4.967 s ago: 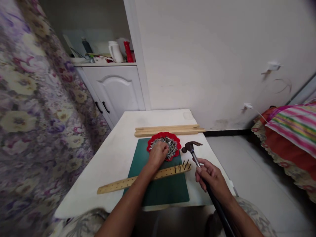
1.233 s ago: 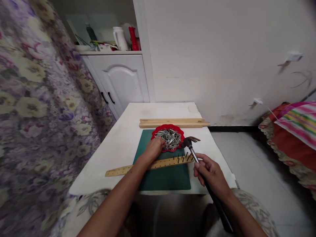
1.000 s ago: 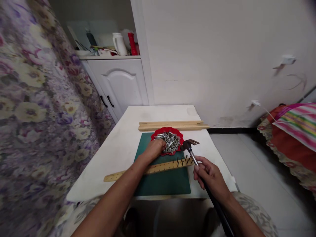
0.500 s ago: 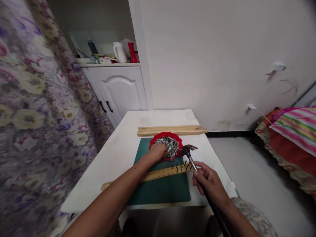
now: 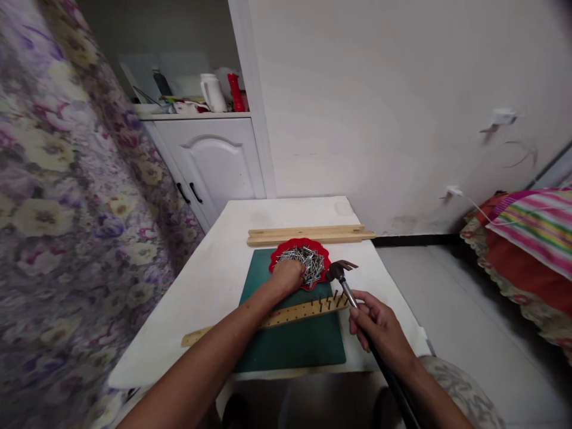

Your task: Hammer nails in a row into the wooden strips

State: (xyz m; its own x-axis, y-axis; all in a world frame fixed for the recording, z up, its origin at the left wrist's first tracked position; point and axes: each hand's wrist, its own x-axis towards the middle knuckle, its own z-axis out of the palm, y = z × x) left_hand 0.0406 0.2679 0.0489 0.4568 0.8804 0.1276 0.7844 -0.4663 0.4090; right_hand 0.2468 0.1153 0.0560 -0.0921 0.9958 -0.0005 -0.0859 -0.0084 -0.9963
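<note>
And the left hand [image 5: 288,276] has worked in from the rim, further over the nails [image 5: 314,262] than a second ago, when it sat at the edge of the red scalloped bowl [image 5: 292,243]. Its fingers are curled, knuckles up, tips out of sight among the nails; whether they pinch one, I can't tell. The left forearm reaches diagonally across the drilled wooden strip [image 5: 290,313].

Over to the right hand [image 5: 378,325]: wrapped round the claw hammer [image 5: 347,290] just as it was five seconds back, thumb along the handle, head up, claw pointing right. The hammer head now overlaps the bowl's right edge in this view, where it stood clear earlier; touching or not, I can't say.

Between the hands, the dark nails [image 5: 320,305] stand up in the strip's right end, same cluster as before, rows of holes running left from there. The strip lies across the green mat [image 5: 299,345], left end out on the white table [image 5: 205,268]. Behind the bowl, wooden bars [image 5: 304,239] lie side by side; beyond, a white cabinet [image 5: 214,155].
</note>
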